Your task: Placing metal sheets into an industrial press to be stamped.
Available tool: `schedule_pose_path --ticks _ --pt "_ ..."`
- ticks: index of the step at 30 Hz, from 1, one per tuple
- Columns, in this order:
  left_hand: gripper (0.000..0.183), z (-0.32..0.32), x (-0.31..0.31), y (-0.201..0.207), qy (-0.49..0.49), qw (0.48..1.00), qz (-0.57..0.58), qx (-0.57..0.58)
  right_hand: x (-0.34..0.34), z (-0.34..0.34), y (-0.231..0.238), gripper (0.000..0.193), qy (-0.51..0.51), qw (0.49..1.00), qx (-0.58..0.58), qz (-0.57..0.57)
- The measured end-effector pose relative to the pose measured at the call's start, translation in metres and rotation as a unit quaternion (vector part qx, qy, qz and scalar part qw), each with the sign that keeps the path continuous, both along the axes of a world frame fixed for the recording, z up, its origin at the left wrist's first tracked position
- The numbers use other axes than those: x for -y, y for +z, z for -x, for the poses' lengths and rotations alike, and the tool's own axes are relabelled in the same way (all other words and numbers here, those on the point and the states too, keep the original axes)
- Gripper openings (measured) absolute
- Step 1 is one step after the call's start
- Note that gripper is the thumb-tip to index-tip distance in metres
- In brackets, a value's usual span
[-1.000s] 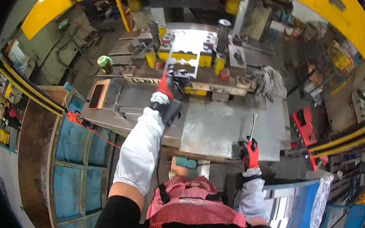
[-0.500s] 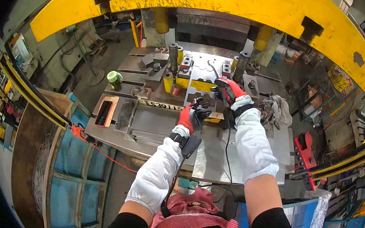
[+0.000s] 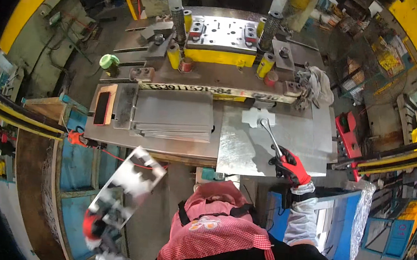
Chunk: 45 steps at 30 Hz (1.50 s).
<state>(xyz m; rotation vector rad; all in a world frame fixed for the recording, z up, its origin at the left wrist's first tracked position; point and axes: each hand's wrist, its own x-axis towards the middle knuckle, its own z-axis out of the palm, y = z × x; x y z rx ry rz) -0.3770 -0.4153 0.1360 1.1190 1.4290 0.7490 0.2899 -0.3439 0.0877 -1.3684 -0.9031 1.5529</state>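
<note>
At the lower left, clear of the table edge, my left hand (image 3: 92, 225) in a red and dark glove grips a cut-out metal sheet (image 3: 134, 185). The sheet is tilted, has notched openings, and is smeared by motion. My right hand (image 3: 291, 167), gloved alike, is closed around a slim wrench-like metal tool (image 3: 272, 138) over the table's right side. The tool's rounded head lies at a small cross-shaped metal piece (image 3: 250, 116) on a shiny metal plate (image 3: 235, 145). Whether the head touches the piece I cannot tell.
Behind stands a press die (image 3: 223, 32) between guide posts (image 3: 270, 31). A stack of metal sheets (image 3: 174, 111) sits left of the plate, near a phone-like dark slab (image 3: 101, 107) and a green-capped bottle (image 3: 108, 63). A grey rag (image 3: 317, 85) lies to the right.
Both hands have drawn back from the die. My left hand has swung down left with the cut-out sheet; my right has come nearer with the tool. The cross-shaped piece now shows on the plate.
</note>
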Motion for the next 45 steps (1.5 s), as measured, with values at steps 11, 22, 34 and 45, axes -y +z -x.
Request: schedule_pose_path --ticks 11,22,34,45 --pt "0.04 0.312 -0.034 -0.001 0.574 0.793 -0.201 -0.02 -0.034 -0.06 -0.068 0.024 -0.01 0.999 -0.009 0.031" --pt "0.037 -0.106 -0.105 -0.098 0.037 0.985 -0.028 0.166 -0.077 0.034 0.01 0.053 0.074 0.987 0.115 -0.084" --pt "0.042 -0.296 -0.176 -0.085 -0.012 0.802 0.092 0.589 -0.198 0.068 0.039 0.018 0.256 0.928 0.218 -0.162" --pt "0.038 -0.278 -0.22 -0.147 0.048 0.683 0.075 0.725 -0.111 0.07 0.074 0.053 0.246 0.946 0.182 -0.108"
